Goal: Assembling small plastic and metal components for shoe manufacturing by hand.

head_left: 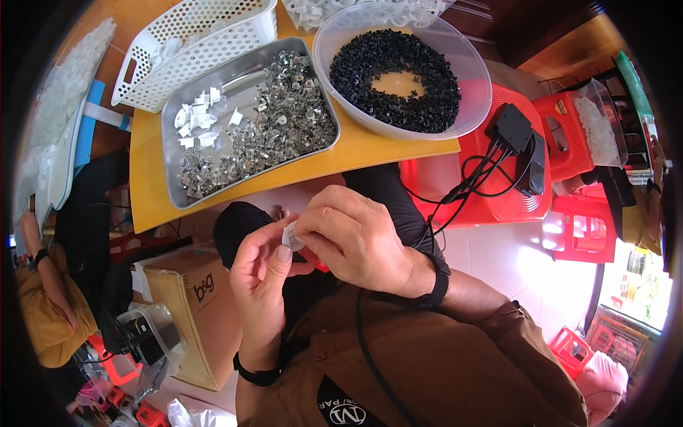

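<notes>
Close-up work at the desk (149,193), done just above the lap. Left hand (262,269) pinches a small white piece (290,238) between thumb and fingers. Right hand (356,238) also pinches it, at the other side, fingertips drawn together; cannot tell whether a smaller part is hidden between them. Piece is up in the air, short of the desk's near edge. Beyond it: metal tray (166,146) with loose white pieces (193,115) at one side, shiny metal bits (288,117) heaped alongside; then a clear bowl (481,107) of black bits (435,75). Step in hand, I judge: two-handed fingertip handling of one piece. Next move seems to call for a steady left pinch and fine right-hand control.
</notes>
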